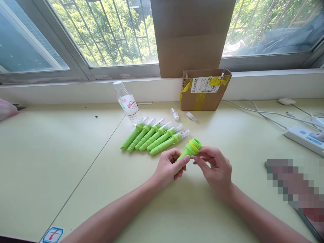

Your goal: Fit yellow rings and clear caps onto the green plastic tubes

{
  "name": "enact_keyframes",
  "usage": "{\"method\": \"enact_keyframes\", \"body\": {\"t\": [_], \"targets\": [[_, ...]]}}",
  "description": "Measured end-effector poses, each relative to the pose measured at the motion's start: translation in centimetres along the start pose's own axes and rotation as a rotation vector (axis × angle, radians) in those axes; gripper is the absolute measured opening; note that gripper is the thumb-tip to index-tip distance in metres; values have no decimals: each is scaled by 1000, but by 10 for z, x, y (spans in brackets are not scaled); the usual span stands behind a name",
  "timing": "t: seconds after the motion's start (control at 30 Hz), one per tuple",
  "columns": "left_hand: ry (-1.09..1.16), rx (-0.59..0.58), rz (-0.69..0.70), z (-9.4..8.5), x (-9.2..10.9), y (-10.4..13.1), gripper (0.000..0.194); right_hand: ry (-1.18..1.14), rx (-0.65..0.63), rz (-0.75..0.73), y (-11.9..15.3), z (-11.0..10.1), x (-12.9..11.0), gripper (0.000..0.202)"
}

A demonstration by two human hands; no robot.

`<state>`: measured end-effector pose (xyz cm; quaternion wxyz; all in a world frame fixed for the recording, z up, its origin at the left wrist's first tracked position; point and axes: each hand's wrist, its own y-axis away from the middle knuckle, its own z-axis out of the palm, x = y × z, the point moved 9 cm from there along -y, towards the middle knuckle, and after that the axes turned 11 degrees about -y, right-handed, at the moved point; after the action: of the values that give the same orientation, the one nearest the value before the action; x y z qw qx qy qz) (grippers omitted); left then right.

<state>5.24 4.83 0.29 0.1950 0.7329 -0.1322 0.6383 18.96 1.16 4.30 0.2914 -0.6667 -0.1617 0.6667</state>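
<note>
A green plastic tube [187, 150] with a threaded open mouth and a yellow ring below it is tilted up to the right. My left hand [172, 163] wraps round its lower part, thumb on top. At the tube's right side, just under the yellow ring, my right hand [214, 165] has its thumb and fingers closed in a pinch against it; exactly which part they pinch is hidden. Behind my hands, several similar green tubes [155, 135] with clear tips lie side by side. Two loose clear plastic caps [174, 114] lie farther back.
A water bottle [129, 104] stands behind the row of tubes. An open cardboard box [202, 91] is against the wall under the window. White cables and a power strip [303, 139] lie on the right, with a blurred-out phone-like object [296, 199] nearer me.
</note>
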Motion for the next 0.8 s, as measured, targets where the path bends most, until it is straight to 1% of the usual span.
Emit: {"method": "enact_keyframes", "body": {"t": [0.1,0.27,0.37,0.47,0.53,0.67,0.8], "targets": [[0,-16,-4,1,0,1,38,-25,-5,28,0,1,3,24],[-12,-47,15,3,3,1,41,-27,-35,22,-1,5,0,29],[-8,-72,2,4,1,1,41,-42,-64,28,-2,9,-1,32],[12,-103,-8,7,1,2,39,-24,-58,0,-2,10,-5,32],[30,-100,-12,8,1,2,37,-6,-37,-26,-2,9,-8,31],[-19,-39,-19,6,0,1,41,18,4,-52,0,5,-10,30],[-160,134,119,-8,9,0,32,36,-4,-70,2,5,-9,30]]}}
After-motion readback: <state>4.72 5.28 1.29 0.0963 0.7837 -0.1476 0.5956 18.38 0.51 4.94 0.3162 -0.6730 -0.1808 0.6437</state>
